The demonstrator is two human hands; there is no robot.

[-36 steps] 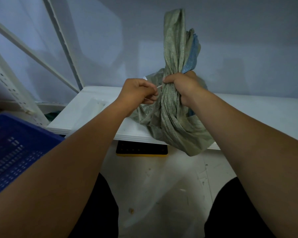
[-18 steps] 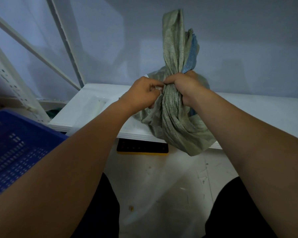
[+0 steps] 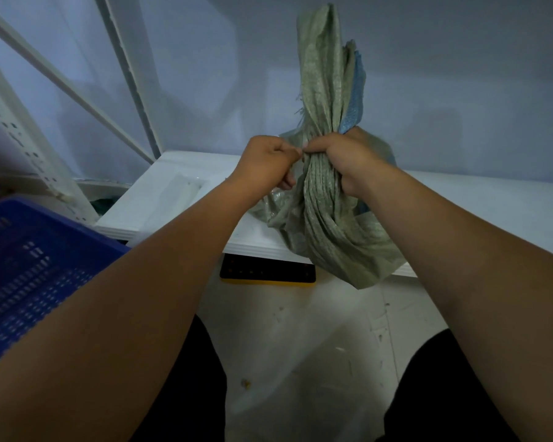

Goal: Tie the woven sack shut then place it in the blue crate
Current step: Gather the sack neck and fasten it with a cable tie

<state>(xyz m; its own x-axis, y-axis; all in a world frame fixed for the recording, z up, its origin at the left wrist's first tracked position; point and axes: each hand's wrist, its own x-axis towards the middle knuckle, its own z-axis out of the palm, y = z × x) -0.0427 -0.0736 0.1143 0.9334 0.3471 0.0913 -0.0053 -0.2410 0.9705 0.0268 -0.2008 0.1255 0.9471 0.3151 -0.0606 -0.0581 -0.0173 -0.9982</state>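
Note:
A grey-green woven sack (image 3: 329,224) rests on the white shelf (image 3: 479,205), its bunched top standing upright with a blue lining showing. My right hand (image 3: 345,161) is clenched around the gathered neck. My left hand (image 3: 269,164) is closed right beside it, knuckles touching, fingers pinched at the neck; whatever it pinches is hidden by the fingers. The blue crate (image 3: 29,269) sits at the lower left, partly behind my left forearm.
A white perforated rack upright (image 3: 20,138) and slanted braces (image 3: 77,87) stand at the left. A black-and-yellow object (image 3: 269,272) lies under the shelf edge. A pale scuffed floor and my dark-clothed legs fill the bottom.
My left hand has moved right and up against my right hand at the sack's neck. The thin white tie seen a second ago between the hands is hidden now.

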